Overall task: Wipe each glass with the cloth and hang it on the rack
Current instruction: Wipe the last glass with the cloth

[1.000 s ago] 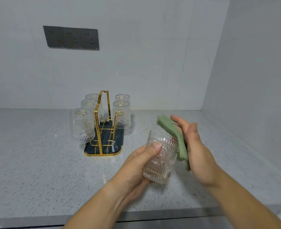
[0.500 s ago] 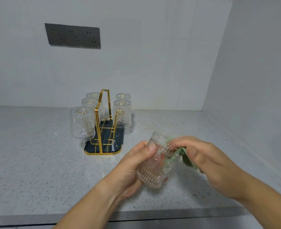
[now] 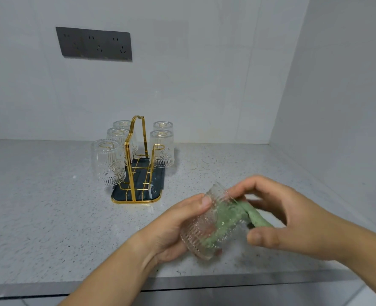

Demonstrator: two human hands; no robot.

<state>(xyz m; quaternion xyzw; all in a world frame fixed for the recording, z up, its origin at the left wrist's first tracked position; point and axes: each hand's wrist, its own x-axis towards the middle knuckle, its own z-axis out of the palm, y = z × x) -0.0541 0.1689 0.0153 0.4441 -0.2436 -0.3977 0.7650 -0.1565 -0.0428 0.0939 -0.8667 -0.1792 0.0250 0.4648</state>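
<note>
Wiping inside the sixth glass, held tilted just above the counter's near edge, in front of the rack.

The speckled stone counter [image 3: 50, 217] carries a gold wire rack [image 3: 128, 164] on a dark glossy tray [image 3: 152, 187]. Five ribbed clear glasses [image 3: 108, 162] hang mouth-down, and one peg [image 3: 159, 147] is bare. The left hand [image 3: 176, 226] curls round the glass [image 3: 201, 237], thumb on its fluted wall. The right hand [image 3: 293, 217] pinches the soft green cloth [image 3: 257, 217], which is stuffed through the mouth. I judge it best to turn the glass against the cloth, reach the base and grip firmly, since pressed glass is slick and brittle.
</note>
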